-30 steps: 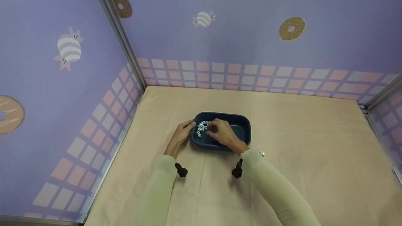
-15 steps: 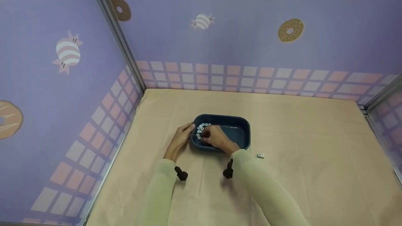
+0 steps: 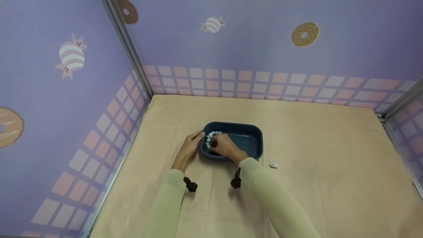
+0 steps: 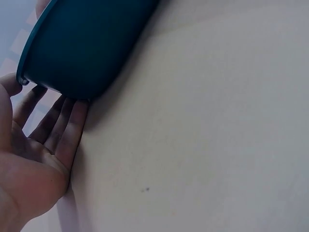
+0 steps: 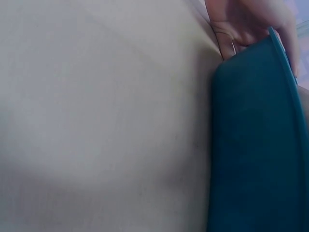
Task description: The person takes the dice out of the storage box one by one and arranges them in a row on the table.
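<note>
A dark blue rectangular tray (image 3: 254,126) sits on the cloth-covered table. My left hand (image 3: 190,145) holds its left end, with the thumb over the rim and the fingers against the outer wall, as the left wrist view shows from below. Several white dice (image 3: 210,135) lie in a curved row along the inner left wall. My right hand (image 3: 224,145) reaches into the tray with bent fingers, its fingertips right at the dice. The hand covers what lies under it, so I cannot tell whether it pinches a die.
Two white dice (image 3: 274,165) lie side by side on the table cloth (image 3: 314,138), to the right of the tray. Purple printed panels (image 3: 251,39) enclose the table at the back and sides. A black mount (image 3: 235,181) sticks out from each sleeve.
My right hand has moved left and toward me inside the tray, to the dice at its left end. The dice form a tidier curve. My left hand stays at the tray.
</note>
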`<state>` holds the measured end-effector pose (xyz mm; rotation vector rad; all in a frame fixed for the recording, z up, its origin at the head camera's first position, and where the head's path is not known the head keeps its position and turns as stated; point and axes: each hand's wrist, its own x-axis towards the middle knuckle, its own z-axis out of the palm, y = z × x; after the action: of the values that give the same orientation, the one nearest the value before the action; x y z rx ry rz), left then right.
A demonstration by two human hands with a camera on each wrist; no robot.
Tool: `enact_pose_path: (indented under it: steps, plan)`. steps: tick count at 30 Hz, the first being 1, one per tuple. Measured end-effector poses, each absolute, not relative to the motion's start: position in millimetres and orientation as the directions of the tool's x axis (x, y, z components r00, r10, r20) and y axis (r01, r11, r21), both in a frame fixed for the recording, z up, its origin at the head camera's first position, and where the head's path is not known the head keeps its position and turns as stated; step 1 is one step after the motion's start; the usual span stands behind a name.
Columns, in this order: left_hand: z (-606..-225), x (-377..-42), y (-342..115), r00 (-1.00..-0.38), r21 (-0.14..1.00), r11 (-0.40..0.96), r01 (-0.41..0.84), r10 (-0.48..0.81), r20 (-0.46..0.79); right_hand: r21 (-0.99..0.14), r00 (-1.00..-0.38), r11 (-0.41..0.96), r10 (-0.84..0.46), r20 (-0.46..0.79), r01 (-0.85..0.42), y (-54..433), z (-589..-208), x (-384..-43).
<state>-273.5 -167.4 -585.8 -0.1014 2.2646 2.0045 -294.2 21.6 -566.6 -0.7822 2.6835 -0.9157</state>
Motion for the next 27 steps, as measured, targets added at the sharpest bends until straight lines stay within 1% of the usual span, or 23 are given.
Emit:
enact_pose_path:
  steps: [10, 15, 19, 22, 27]
  plan:
    - [-586.6, -271.3, -169.1, -0.992, 0.985, 0.121, -0.124, 0.023, -0.127, -0.605, -0.846, 0.689, -0.531, -0.047, -0.399, 14.8, -562.0, -290.3]
    - [-586.7, -272.8, -167.8, -0.992, 0.981, 0.154, -0.121, 0.026, -0.126, -0.634, -0.824, 0.653, -0.565, -0.044, -0.414, 21.0, -558.0, -290.7]
    - [-587.9, -272.9, -167.1, -0.99, 0.979, 0.152, -0.136, 0.017, -0.141, -0.632, -0.789, 0.632, -0.612, -0.052, -0.448, 32.9, -548.6, -290.2]
    - [-588.0, -273.1, -166.2, -0.989, 0.98, 0.141, -0.138, 0.029, -0.143, -0.632, -0.773, 0.616, -0.633, -0.04, -0.471, 48.3, -536.7, -288.5]
    - [-586.6, -274.1, -169.5, -0.989, 0.981, 0.137, -0.135, 0.035, -0.141, -0.621, -0.754, 0.582, -0.657, 0.022, -0.525, 79.2, -511.8, -284.0]
